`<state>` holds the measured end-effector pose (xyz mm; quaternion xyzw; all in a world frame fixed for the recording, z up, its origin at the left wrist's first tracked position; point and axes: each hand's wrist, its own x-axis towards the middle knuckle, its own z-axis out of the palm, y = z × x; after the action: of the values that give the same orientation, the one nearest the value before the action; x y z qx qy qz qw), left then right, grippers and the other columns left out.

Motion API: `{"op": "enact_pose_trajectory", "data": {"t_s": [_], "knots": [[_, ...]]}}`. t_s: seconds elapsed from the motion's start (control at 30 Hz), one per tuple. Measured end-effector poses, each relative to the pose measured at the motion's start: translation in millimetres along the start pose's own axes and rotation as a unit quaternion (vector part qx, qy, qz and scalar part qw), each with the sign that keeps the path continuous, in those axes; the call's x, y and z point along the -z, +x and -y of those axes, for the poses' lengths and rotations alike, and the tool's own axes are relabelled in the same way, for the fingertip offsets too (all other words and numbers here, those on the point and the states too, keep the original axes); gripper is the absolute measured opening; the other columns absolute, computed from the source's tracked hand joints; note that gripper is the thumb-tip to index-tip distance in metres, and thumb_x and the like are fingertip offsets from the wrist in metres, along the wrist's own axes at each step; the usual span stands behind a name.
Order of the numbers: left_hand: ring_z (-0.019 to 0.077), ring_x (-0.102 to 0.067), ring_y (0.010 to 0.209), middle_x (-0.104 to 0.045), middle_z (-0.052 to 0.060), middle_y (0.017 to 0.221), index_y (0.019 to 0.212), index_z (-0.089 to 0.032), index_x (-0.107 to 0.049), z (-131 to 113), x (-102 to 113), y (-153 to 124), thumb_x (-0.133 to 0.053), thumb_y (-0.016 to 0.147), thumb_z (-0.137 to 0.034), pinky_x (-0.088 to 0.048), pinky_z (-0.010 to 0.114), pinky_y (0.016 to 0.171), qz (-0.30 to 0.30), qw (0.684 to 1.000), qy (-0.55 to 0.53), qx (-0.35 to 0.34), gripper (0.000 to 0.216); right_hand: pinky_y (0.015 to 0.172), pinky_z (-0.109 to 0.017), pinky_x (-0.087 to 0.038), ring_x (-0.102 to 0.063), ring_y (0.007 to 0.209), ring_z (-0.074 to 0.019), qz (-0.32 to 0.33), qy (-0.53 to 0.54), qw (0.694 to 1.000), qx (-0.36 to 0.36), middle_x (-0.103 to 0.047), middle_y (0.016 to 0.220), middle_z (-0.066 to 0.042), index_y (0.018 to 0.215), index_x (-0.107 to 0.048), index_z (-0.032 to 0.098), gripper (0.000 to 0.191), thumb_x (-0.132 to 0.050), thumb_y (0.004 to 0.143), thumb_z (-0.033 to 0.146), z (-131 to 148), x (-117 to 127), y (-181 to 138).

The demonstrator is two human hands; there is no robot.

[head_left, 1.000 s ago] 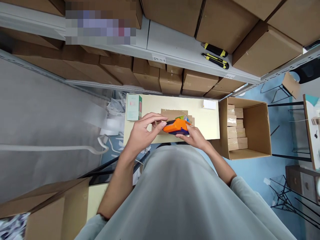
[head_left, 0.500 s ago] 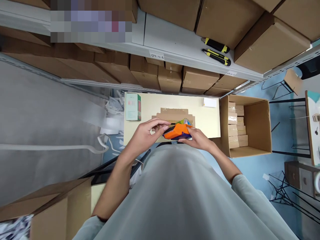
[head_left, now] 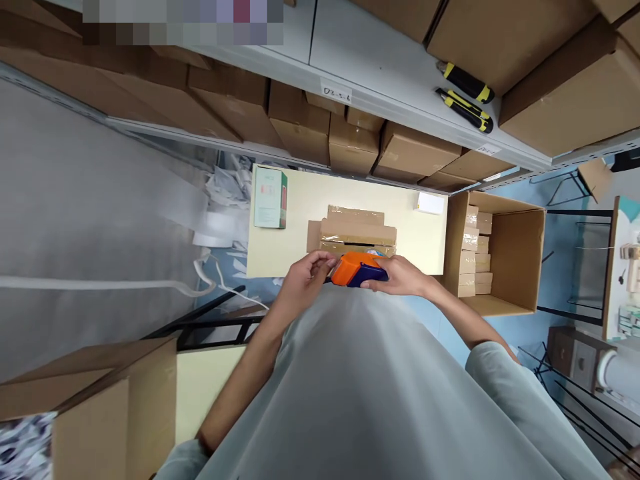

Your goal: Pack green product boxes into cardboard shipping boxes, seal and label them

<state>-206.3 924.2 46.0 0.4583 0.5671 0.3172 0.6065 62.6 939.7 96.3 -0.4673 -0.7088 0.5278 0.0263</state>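
Note:
An orange and dark blue tape dispenser is held close in front of my body, over the near edge of the table. My right hand wraps round its right end, with the thumb on the lower side. At the dispenser's left end, my left hand has thumb and fingers pinched together; what lies between them is too small to make out. Part of a colourful roll shows behind the orange body. Just beyond the hands, a brown cardboard box lies on the pale yellow table, its near side partly hidden.
A green and white box stands at the table's left, a small white box at its right. An open carton with several small boxes adjoins on the right. Above, a shelf bears cartons and two utility knives.
The tape dispenser has turned in my right hand, so more of its orange and blue side faces me. My left fingers have closed in at its left end. The camera view has shifted.

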Motion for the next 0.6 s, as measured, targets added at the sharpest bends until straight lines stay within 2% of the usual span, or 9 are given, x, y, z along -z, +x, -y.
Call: {"op": "enact_pose_trajectory", "data": {"t_s": [0.07, 0.13, 0.27, 0.37, 0.47, 0.6], "knots": [[0.0168, -0.058, 0.061, -0.070, 0.002, 0.075, 0.094, -0.023, -0.076, 6.4, 4.6, 2.9, -0.076, 0.089, -0.073, -0.051, 0.029, 0.057, -0.003, 1.000, -0.014, 0.023, 0.051, 0.069, -0.035, -0.052, -0.076, 0.070, -0.0260, 0.024, 0.024, 0.999, -0.007, -0.080, 0.074, 0.000, 0.112, -0.077, 0.027, 0.033, -0.075, 0.103, 0.059, 4.6, 7.1, 8.2], [0.0154, -0.055, 0.057, -0.068, 0.001, 0.072, 0.093, -0.023, -0.076, 10.0, 11.1, 5.3, -0.076, 0.088, -0.071, -0.048, 0.028, 0.054, 0.003, 0.998, -0.031, 0.046, 0.049, 0.069, -0.035, -0.052, -0.076, 0.069, -0.0257, 0.052, 0.027, 0.998, -0.028, -0.080, 0.072, 0.001, 0.112, -0.077, 0.027, 0.036, -0.076, 0.102, 0.061, 7.4, 16.8, 12.6], [0.0142, -0.058, 0.061, -0.068, 0.001, 0.077, 0.096, -0.020, -0.075, 15.2, 30.5, 10.9, -0.078, 0.084, -0.063, -0.050, 0.027, 0.060, -0.044, 0.995, -0.045, 0.083, 0.044, 0.066, -0.031, -0.050, -0.075, 0.067, -0.0222, 0.130, 0.036, 0.986, -0.102, -0.081, 0.073, 0.000, 0.100, -0.073, 0.023, 0.046, -0.073, 0.100, 0.069, 6.3, 43.7, 10.2], [0.0125, -0.057, 0.061, -0.067, 0.001, 0.080, 0.093, -0.018, -0.075, 24.2, 43.6, 19.4, -0.081, 0.078, -0.056, -0.050, 0.027, 0.061, -0.062, 0.990, -0.064, 0.113, 0.041, 0.065, -0.028, -0.050, -0.076, 0.069, -0.0208, 0.162, 0.071, 0.973, -0.146, -0.080, 0.075, -0.001, 0.096, -0.069, 0.021, 0.055, -0.072, 0.097, 0.076, 2.3, 61.2, 10.3], [0.0113, -0.056, 0.060, -0.070, 0.002, 0.083, 0.090, -0.017, -0.074, 38.2, 47.9, 32.1, -0.080, 0.075, -0.051, -0.049, 0.026, 0.060, -0.060, 0.983, -0.093, 0.148, 0.037, 0.065, -0.027, -0.052, -0.076, 0.067, -0.0190, 0.184, 0.091, 0.964, -0.168, -0.079, 0.073, -0.001, 0.092, -0.069, 0.021, 0.059, -0.075, 0.093, 0.080, -2.2, 68.4, 22.9], [0.0103, -0.053, 0.058, -0.071, 0.003, 0.083, 0.086, -0.017, -0.073, 57.6, 45.6, 49.6, -0.078, 0.073, -0.045, -0.046, 0.025, 0.058, -0.083, 0.975, -0.112, 0.175, 0.032, 0.066, -0.026, -0.054, -0.075, 0.066, -0.0174, 0.195, 0.098, 0.957, -0.188, -0.079, 0.072, -0.002, 0.087, -0.070, 0.020, 0.061, -0.077, 0.089, 0.080, -9.5, 66.5, 51.5]]}}
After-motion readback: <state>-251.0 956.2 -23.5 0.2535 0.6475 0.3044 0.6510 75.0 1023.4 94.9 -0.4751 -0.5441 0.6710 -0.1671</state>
